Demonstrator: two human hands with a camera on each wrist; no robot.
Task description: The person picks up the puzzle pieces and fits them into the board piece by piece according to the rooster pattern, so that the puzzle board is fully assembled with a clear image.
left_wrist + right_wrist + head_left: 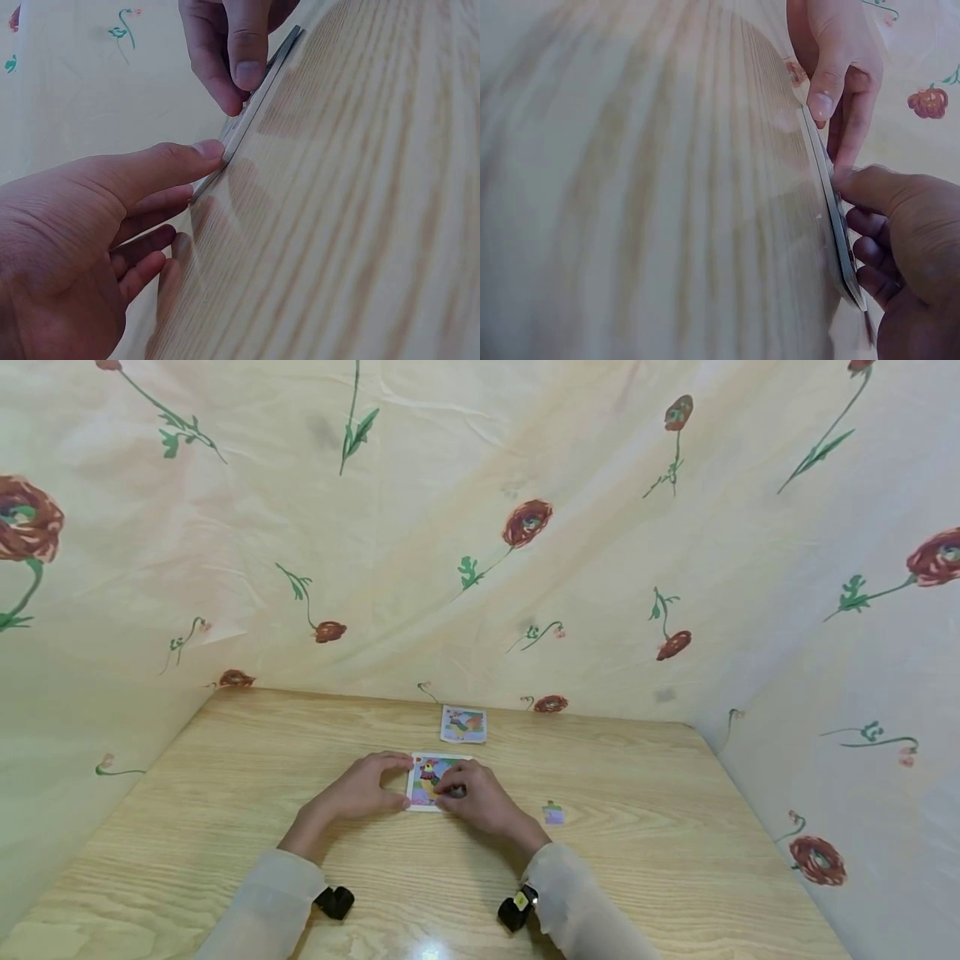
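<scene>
A small jigsaw puzzle board (pixel 415 804) with a white frame and a colourful rooster picture lies flat on the wooden table. At its left edge my left hand (pixel 369 787) holds the frame, thumb near the lower corner and index finger near the upper one. In the left wrist view the left thumb (pixel 206 149) rests against the board's rim. Over the right half of the board is my right hand (pixel 480 797), its thumb and fingertips drawn together in a pinch low on the picture. The puzzle piece in this pinch is mostly hidden by the fingers.
A loose puzzle piece (pixel 553 813), purple with a green tab, lies to the right of the right hand. Behind the board lies a reference card (pixel 463 725) with a similar rooster picture. Flowered cloth (pixel 420 527) rises at the table's back and sides.
</scene>
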